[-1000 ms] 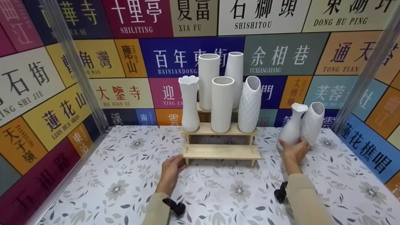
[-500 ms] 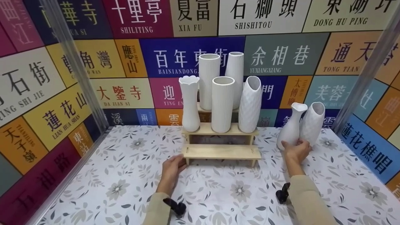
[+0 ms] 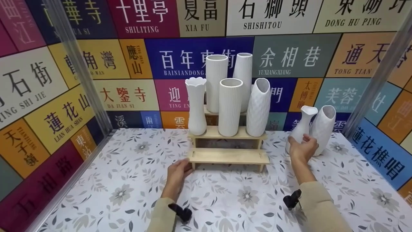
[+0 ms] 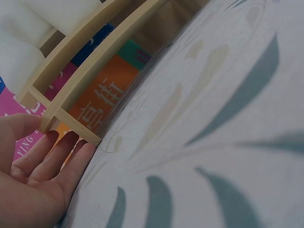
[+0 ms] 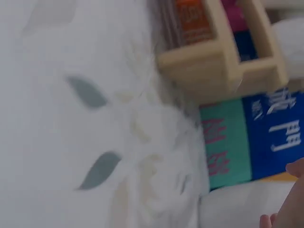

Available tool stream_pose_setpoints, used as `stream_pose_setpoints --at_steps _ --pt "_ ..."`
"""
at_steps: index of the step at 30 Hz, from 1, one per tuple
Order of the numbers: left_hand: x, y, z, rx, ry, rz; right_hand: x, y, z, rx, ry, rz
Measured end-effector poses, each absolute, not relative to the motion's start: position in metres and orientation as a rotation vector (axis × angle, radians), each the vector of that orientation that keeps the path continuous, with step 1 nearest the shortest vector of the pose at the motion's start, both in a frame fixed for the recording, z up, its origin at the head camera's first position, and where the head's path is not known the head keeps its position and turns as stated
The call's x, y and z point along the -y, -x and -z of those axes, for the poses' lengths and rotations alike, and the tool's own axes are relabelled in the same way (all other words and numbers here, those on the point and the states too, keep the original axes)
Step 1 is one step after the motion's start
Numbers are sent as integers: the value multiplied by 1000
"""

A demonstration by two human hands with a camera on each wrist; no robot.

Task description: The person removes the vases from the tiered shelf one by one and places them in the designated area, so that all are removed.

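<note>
My left hand (image 3: 176,175) holds the front left corner of the stepped wooden stand (image 3: 228,157), thumb at the board's end and fingers by the leg (image 4: 78,127). On the right, my right hand (image 3: 302,149) grips the body of a white flared-rim vase (image 3: 299,129), which stands on the table. Close beside it is a white textured vase (image 3: 325,125) with a slanted mouth. The stand's middle step bears a scalloped-rim vase (image 3: 196,106), a ribbed cylindrical vase (image 3: 230,108) and a slant-mouthed textured vase (image 3: 258,108).
Behind these, on the top step, are another ribbed cylinder vase (image 3: 216,83) and a tapered vase (image 3: 243,80). The lowest step bears nothing. A floral cloth (image 3: 135,199) covers the table, and a wall of colourful lettered panels (image 3: 128,61) stands behind it.
My right hand has moved slightly up the flared-rim vase from lower on its body. The left hand stays at the stand's corner. The vases keep their places.
</note>
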State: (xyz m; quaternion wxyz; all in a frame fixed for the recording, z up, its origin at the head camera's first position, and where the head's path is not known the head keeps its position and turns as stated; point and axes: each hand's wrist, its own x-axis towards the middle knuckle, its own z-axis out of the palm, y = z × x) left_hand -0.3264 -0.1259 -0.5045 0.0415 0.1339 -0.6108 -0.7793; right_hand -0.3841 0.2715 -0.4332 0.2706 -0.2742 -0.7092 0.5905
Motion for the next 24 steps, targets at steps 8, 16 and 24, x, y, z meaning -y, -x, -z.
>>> stream_pose_setpoints --at_steps 8,16,24 --pt "126 326 503 1870 -428 2403 -245 370 393 1753 590 -1868" --pt "126 326 503 1868 -445 2405 -221 360 366 1833 341 -1955" --pt "125 326 504 1864 -412 2400 -216 368 361 2003 121 -1910"
